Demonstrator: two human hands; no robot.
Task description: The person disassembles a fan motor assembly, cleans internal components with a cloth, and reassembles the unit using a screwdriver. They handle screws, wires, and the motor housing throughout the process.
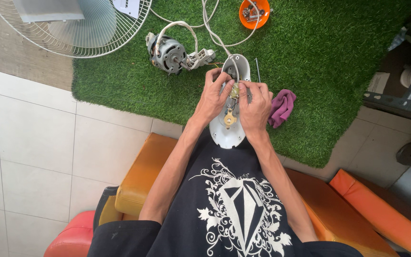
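Both hands hold a white oval fan housing upright in front of my chest. My left hand grips its left side, fingertips on a small brass part inside. My right hand grips the right side and pinches the same part. A second brass piece sits lower in the housing. White cables run from the housing to a grey electric motor lying on the green turf mat.
A white wire fan guard lies at the top left. An orange bowl with small parts sits at the top. A purple cloth and a thin screwdriver lie beside my right hand. Orange cushions are under me.
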